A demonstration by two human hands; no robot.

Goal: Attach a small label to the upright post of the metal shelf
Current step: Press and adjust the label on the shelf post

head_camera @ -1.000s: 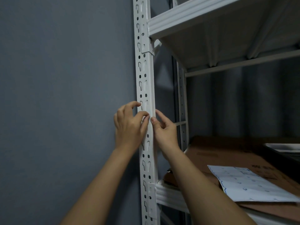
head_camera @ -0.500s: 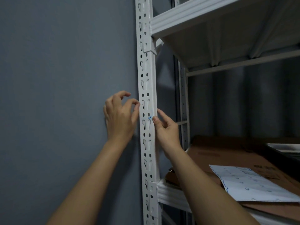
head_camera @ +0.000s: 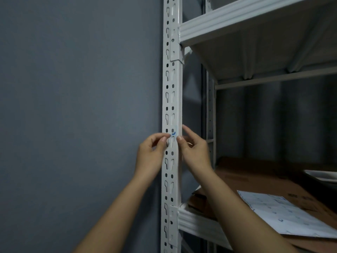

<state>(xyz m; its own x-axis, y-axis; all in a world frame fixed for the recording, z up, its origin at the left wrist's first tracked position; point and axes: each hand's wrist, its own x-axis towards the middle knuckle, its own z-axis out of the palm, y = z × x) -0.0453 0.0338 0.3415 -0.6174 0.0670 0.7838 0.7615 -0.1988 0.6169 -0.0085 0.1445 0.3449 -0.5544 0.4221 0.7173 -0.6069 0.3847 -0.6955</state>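
Note:
The white perforated upright post (head_camera: 171,88) of the metal shelf runs down the middle of the view. A small pale label (head_camera: 174,132) with a blue mark sits on the post's front face. My left hand (head_camera: 151,156) is on the left of the post, with thumb and forefinger tips pinched together at the label's lower left edge. My right hand (head_camera: 196,154) is on the right of the post. Its thumb tip touches the post's edge just below the label, and its forefinger points up beside the post.
A grey wall (head_camera: 73,106) fills the left. The upper shelf (head_camera: 237,19) juts out overhead at the right. The lower shelf (head_camera: 197,223) carries flat brown cardboard (head_camera: 255,181) and a white sheet of stickers (head_camera: 284,216).
My left hand left the post, uncovering the label, then came back with its fingertips at the label's edge. My right hand stayed by the post's right edge.

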